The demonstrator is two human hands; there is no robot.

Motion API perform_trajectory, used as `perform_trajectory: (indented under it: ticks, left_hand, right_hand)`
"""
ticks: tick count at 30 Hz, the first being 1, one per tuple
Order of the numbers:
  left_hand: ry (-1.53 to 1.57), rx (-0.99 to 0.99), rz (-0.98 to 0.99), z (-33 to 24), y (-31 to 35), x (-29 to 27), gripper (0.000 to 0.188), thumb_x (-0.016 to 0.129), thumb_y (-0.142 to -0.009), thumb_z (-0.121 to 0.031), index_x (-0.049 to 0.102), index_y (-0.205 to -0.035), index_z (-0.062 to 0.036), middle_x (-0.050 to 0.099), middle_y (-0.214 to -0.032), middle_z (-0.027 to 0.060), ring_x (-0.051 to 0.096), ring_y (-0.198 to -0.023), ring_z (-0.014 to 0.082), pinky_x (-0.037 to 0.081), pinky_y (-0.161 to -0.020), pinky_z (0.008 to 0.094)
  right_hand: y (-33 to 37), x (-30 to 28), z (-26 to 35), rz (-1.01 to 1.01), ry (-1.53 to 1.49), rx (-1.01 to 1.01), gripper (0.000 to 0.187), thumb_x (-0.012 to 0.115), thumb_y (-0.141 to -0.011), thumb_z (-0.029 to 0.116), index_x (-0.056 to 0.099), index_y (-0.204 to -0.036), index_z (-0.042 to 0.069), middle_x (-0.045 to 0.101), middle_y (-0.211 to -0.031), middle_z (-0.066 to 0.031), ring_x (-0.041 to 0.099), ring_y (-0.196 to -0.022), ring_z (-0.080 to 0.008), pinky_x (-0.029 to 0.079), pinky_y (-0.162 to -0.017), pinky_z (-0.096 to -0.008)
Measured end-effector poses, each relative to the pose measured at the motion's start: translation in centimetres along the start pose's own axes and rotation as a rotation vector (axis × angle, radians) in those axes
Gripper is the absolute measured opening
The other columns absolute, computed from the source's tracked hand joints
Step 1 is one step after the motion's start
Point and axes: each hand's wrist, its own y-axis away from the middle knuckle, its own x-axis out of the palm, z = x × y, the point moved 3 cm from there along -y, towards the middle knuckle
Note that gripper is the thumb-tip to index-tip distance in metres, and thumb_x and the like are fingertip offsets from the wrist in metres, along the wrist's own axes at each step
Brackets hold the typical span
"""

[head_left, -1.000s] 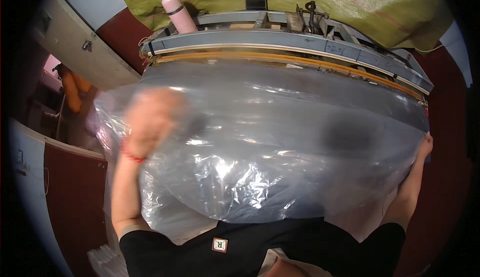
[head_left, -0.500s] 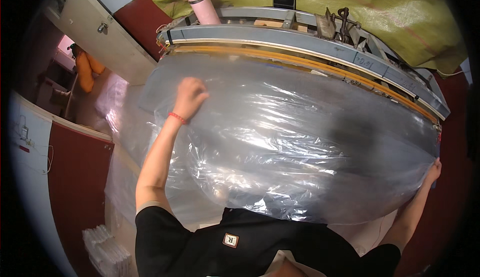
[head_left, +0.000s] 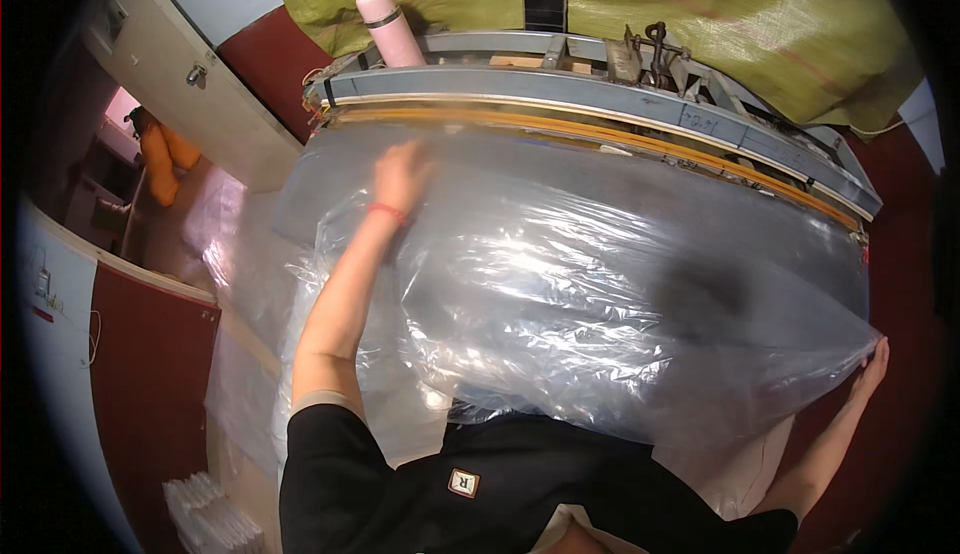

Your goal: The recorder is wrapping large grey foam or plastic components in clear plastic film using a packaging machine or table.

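A large clear plastic sheet [head_left: 540, 274], wrinkled and shiny, spreads over the work surface and comes back to my body. My left hand [head_left: 402, 176], with a red bracelet at the wrist, is over its far left part; motion smears the fingers. At the far right, my right hand [head_left: 876, 362] pinches the sheet's edge between closed fingers and holds it out taut. Beyond the sheet runs a long grey metal bar [head_left: 480, 82] with a yellow-orange strip [head_left: 560, 126] along its near side.
A pink flask [head_left: 390, 26] and a dark phone-like slab [head_left: 545, 4] stand behind the bar, before a green-yellow tarp [head_left: 690, 14]. A rusty clamp [head_left: 656, 54] sits to their right. At left are a door [head_left: 170, 64] and, lower, a stack of folded plastic [head_left: 210, 514].
My left hand has slid right and farther from me over the sheet. My right hand, still gripping the edge, has moved slightly right and nearer. The whole view has shifted a little.
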Motion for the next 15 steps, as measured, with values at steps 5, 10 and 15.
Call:
perform_trajectory:
  ticks: [5, 10, 15]
  left_hand:
    - [-0.147, 0.202, -0.007, 0.9, -0.2, 0.4, 0.014, 0.063, -0.07, -0.014, 0.056, -0.078, -0.0044, 0.056, -0.072, 0.0101, 0.053, -0.066, 0.0262, 0.043, -0.062, 0.0338]
    - [0.493, -0.269, -0.4, 3.3, -2.5, 0.9, 0.017, 0.043, -0.082, -0.016, 0.05, -0.071, -0.0046, 0.046, -0.06, 0.006, 0.045, -0.054, 0.0138, 0.037, -0.05, 0.0279]
    - [0.529, -0.421, -0.424, 11.3, -3.7, 2.6, 0.014, 0.047, -0.081, -0.015, 0.048, -0.069, -0.007, 0.04, -0.059, -0.0033, 0.036, -0.053, 0.0057, 0.032, -0.047, 0.0214]
  right_hand:
    - [0.1, 0.6, 1.0, -0.057, 0.212, 0.009, 0.026, 0.055, -0.082, 0.03, 0.058, -0.093, 0.006, 0.055, -0.084, 0.0025, 0.048, -0.071, -0.0067, 0.036, -0.056, -0.0206]
    - [-7.0, 5.2, 0.3, -0.179, 0.051, -0.093, 0.025, 0.048, -0.084, 0.023, 0.061, -0.088, 0.003, 0.06, -0.082, -0.0087, 0.056, -0.075, -0.0161, 0.045, -0.067, -0.028]
    - [-6.5, 17.9, 0.0, -0.402, 0.652, -0.655, 0.028, 0.047, -0.081, 0.026, 0.058, -0.085, 0.0, 0.06, -0.079, -0.0153, 0.056, -0.068, -0.0272, 0.043, -0.065, -0.036]
